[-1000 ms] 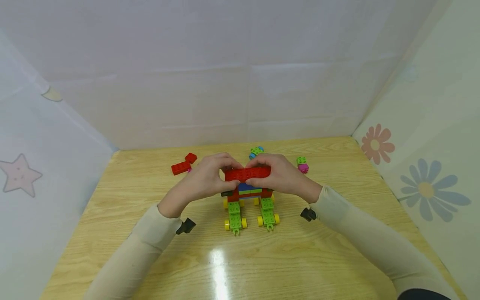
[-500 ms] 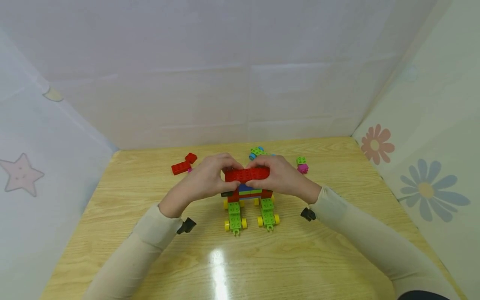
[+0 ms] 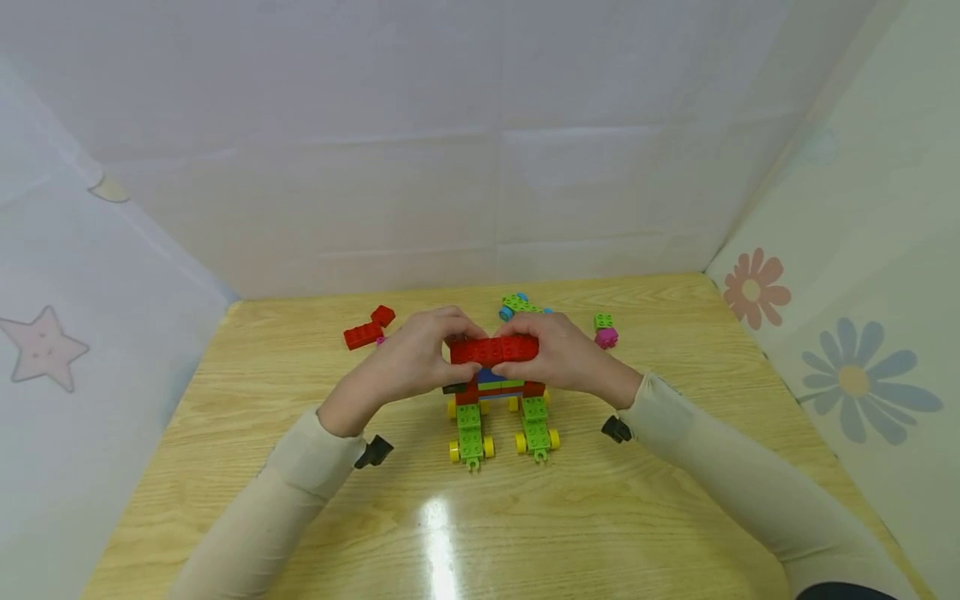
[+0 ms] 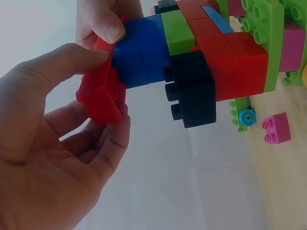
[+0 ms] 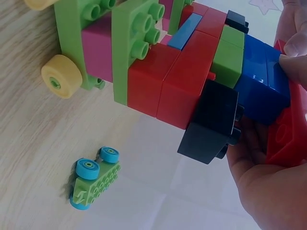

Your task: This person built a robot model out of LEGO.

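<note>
A built toy-brick model stands mid-table on two green wheeled bases point(image 3: 469, 433) with yellow wheels. Above them come red bricks point(image 5: 187, 72), a green brick point(image 4: 177, 32), blue bricks point(image 4: 139, 50) and a black brick point(image 5: 211, 122) jutting out at each side. Red bricks point(image 3: 493, 350) lie across the top, overhanging the blue ones. My left hand point(image 3: 420, 354) pinches their left end, thumb in front and fingers behind. At the right end my right hand point(image 3: 558, 350) pinches in the same manner. The two thumbs nearly meet at the middle.
Loose red bricks point(image 3: 363, 335) lie behind my left hand, a pink one partly hidden beside them. A green wheeled base with blue wheels point(image 5: 96, 177) sits behind the model. Green and magenta bricks point(image 3: 606, 337) lie back right. A pale wall point(image 3: 480, 208) borders the table point(image 3: 570, 517).
Both hands stay at the top red bricks, with hardly any motion. The right hand's end of the red bricks has shifted very slightly left.
</note>
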`<state>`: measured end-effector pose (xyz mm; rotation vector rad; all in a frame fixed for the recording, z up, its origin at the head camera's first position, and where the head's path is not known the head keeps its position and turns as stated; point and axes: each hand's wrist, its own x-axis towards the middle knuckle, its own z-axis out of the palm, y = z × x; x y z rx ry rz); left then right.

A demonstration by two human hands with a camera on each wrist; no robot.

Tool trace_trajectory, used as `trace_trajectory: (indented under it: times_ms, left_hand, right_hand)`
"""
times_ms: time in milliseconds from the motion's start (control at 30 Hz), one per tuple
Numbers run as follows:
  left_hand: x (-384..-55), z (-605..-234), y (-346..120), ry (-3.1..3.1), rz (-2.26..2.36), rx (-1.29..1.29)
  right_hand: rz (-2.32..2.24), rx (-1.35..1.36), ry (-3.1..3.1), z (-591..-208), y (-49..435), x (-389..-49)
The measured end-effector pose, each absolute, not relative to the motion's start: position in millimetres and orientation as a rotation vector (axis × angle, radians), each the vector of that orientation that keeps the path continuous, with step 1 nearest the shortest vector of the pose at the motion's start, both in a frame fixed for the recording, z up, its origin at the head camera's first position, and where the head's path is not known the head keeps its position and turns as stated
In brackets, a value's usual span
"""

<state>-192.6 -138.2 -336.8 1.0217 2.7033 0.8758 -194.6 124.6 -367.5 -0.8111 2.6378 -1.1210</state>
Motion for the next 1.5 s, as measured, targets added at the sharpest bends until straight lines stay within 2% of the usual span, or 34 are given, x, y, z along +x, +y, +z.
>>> trace_trajectory:
  times_ms: [733, 1100, 1300, 1500]
  left_hand:
    - [-183.8, -368.0, -145.1, 2.682, 1.294, 0.875]
    - [-184.6, -383.3, -164.4, 2.662, 1.348, 0.869]
    - [-191.5, -394.4, -193.1, 2.685, 1.307, 0.782]
    - [-223.2, -420.7, -252.0, 2.776, 1.239, 0.543]
  right_hand:
    - [-1.138, -0.767, 2.598, -368.3, 120.6, -196.4]
    - [-1.132, -0.731, 2.616, -368.2, 121.9, -193.3]
    - [-1.11, -0.732, 2.631, -367.6, 122.4, -191.5]
    - [-1.101, -0.743, 2.634, -367.1, 120.8, -190.8]
